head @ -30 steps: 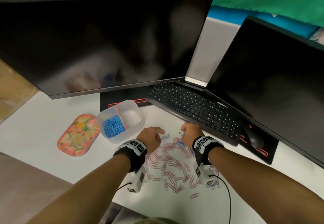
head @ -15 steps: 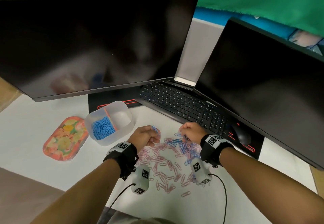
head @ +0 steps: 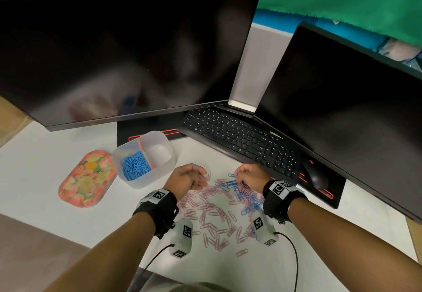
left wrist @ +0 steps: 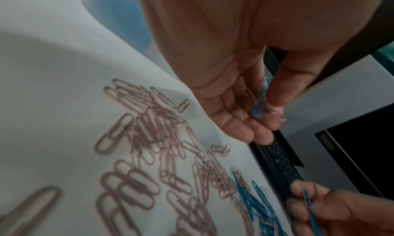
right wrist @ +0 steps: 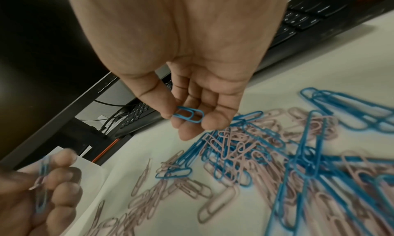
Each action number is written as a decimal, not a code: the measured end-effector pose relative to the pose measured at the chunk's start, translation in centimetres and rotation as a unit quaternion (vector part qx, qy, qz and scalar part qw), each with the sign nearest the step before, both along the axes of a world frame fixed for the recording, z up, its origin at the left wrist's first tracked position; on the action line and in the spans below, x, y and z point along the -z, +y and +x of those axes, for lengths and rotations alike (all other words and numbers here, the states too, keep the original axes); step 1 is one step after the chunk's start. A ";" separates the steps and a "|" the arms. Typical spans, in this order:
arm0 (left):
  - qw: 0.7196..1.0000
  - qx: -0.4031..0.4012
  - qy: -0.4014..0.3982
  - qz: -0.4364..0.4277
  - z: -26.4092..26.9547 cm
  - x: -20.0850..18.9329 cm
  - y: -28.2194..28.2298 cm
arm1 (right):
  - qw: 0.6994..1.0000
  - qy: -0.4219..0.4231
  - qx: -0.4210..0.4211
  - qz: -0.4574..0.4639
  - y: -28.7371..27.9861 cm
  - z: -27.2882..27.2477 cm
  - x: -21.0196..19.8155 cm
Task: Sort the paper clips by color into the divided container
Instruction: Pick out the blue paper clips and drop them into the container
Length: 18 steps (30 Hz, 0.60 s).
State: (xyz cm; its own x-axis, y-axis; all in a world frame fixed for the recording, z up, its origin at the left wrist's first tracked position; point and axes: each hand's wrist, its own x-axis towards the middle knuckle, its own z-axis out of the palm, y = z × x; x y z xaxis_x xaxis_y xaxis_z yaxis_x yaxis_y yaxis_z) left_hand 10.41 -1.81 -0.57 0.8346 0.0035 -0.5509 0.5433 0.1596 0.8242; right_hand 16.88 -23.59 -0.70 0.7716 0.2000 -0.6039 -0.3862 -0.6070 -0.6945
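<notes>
L hand (left wrist: 224,81) pinching blue clip (left wrist: 260,99) w/ thumb + fingers, R hand (right wrist: 192,74) pinching another blue clip (right wrist: 188,116), above mixed pink/blue pile (head: 219,207), near divided container (head: 159,172).

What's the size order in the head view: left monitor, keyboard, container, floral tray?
Largest to smallest, as they look:
1. left monitor
2. keyboard
3. container and floral tray: look alike, not ranked.

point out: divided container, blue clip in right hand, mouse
divided container (head: 161,172), head view, front wall of the right compartment
blue clip (right wrist: 188,115), right wrist view, its looped end between thumb and fingers
mouse (head: 316,176), head view, its top
</notes>
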 end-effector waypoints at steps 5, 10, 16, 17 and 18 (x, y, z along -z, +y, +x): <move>0.997 -0.030 0.056 -0.034 -0.2 0.0 -0.3 | 1.000 0.015 0.015 -0.001 0.1 0.4 0.1; 0.993 -0.051 0.087 -0.063 -0.2 -0.2 -0.3 | 0.998 -0.031 0.035 -0.048 0.3 1.1 0.1; 0.992 0.010 0.119 -0.046 0.7 -1.3 -0.3 | 0.982 -0.113 -0.051 -0.144 -0.1 1.1 0.2; 0.991 0.018 0.123 -0.039 0.9 -1.4 -0.4 | 0.978 -0.119 -0.064 -0.157 0.0 1.1 0.3; 0.991 0.020 0.129 -0.026 1.0 -1.5 -0.4 | 0.976 -0.119 -0.072 -0.166 0.0 1.1 0.3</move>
